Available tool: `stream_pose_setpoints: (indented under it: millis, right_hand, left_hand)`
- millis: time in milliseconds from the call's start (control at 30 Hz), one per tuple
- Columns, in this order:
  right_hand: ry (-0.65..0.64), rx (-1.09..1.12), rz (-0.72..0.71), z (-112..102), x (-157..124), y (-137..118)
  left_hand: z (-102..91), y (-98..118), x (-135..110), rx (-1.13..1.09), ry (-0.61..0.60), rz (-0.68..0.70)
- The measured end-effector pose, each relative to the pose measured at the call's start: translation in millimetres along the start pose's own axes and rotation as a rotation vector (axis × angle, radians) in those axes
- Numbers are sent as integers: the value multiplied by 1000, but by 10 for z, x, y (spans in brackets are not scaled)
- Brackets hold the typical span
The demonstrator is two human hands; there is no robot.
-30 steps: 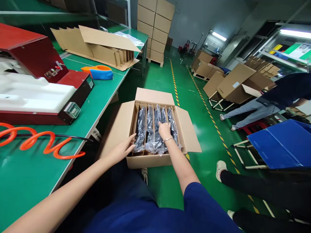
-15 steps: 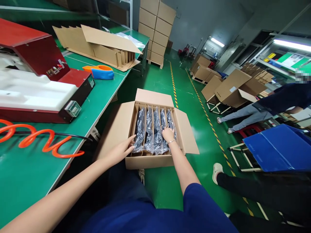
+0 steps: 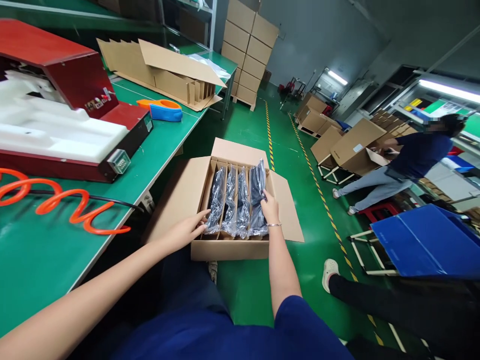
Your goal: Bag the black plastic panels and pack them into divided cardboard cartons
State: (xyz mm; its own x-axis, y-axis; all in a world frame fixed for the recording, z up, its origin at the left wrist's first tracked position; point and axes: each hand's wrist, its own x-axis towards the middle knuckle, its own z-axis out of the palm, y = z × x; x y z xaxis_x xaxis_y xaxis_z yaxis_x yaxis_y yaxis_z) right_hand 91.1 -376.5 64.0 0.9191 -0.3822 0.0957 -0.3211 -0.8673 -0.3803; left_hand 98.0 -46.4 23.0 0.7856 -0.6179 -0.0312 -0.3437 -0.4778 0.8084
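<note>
An open cardboard box (image 3: 230,251) stands in front of me, split by upright cardboard dividers. Several dark items in clear plastic bags (image 3: 215,200) stand on edge in its slots; the bags hide their exact kind. My right hand (image 3: 270,209) is closed on the edge of a dark bagged item (image 3: 257,187) at the box's right side, which rises above the others. At the near left corner, my left hand (image 3: 195,225) has its fingers apart, close to the leftmost bagged item and the box wall.
The green workbench (image 3: 157,160) at left carries a red machine (image 3: 86,90), an orange coiled hose (image 3: 80,212), a tape roll (image 3: 165,111) and cardboard dividers (image 3: 168,82). At right are a co-worker (image 3: 416,152), a blue panel (image 3: 427,240) on a frame and another person's shoe (image 3: 330,274).
My right hand has pulled a bagged item partly up and tilted it at the box's right side. My left hand has stayed at the near left corner. The view has shifted slightly.
</note>
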Motion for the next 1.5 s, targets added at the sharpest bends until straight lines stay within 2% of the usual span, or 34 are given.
stream_pose_setpoints:
  millis: [67, 167, 233, 333, 433, 500, 700, 800, 1067, 1267, 1500]
  right_hand:
    - [87, 202, -34, -194, -104, 52]
    - [196, 700, -75, -345, -381, 100]
    - [187, 924, -75, -328, -615, 89]
    - [108, 1066, -67, -191, -972, 19]
    - [11, 1100, -84, -44, -1255, -68]
    - [-34, 1070, -103, 15, -1371, -115]
    - [-119, 936, -205, 9, -1448, -202]
    - [-122, 952, -190, -20, -1444, -238]
    - [-263, 1103, -119, -187, -1446, -442]
    - [-366, 1168, -79, -355, -1425, -629]
    - [-407, 1232, -11, -321, -1430, -702]
  left_hand:
    - [-21, 2, 19, -58, 30, 0]
    - [-63, 59, 46, -182, 83, -7]
    - [-93, 112, 52, -266, 123, -14]
    - [-137, 182, 44, -449, 182, -7]
    - [-206, 240, 27, -684, 219, 40]
    - [-276, 292, 11, -762, 222, 51]
    - [-461, 510, -39, -725, 297, 49]
    - [-480, 567, -45, -750, 333, 71]
    - [-442, 511, -22, -793, 397, 5]
    - [-376, 429, 8, -940, 407, -68]
    - [-340, 352, 20, -951, 408, -112]
